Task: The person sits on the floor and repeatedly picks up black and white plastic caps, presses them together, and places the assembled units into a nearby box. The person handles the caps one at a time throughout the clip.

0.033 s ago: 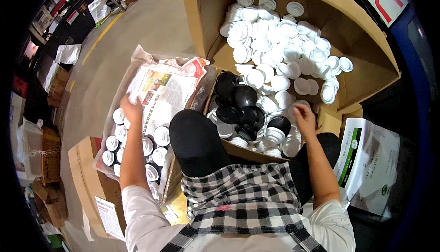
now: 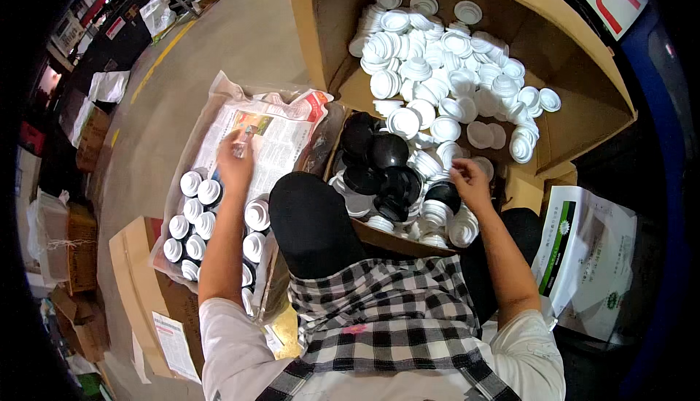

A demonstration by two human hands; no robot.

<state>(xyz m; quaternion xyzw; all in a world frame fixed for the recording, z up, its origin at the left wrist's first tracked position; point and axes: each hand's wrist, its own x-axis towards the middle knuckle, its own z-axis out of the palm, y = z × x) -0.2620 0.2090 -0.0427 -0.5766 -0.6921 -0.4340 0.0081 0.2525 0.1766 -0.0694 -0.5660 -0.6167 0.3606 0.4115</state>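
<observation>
My left hand point(image 2: 235, 159) is over the newspaper point(image 2: 281, 142) in the shallow lined box on the left, fingers bent and slightly apart, with nothing visible in them. Beside it, white stepped lids with dark rims point(image 2: 205, 224) stand in rows in the same box. On the right, my right hand point(image 2: 472, 182) reaches over the pile in the large carton. Its fingers are apart, close to a black round lid point(image 2: 443, 194) and a white lid point(image 2: 449, 153). More black lids point(image 2: 390, 152) lie heaped left of it.
White lids point(image 2: 415, 69) fill much of the large open carton point(image 2: 576, 87). A closed brown carton point(image 2: 138, 255) stands at the lower left. White printed packaging point(image 2: 583, 255) lies at the right. Behind the left box, a yellow line point(image 2: 157, 62) crosses the floor.
My left hand has moved right and away from me over the newspaper, uncovering lids at the row's end. My right hand has shifted left, toward the black lid.
</observation>
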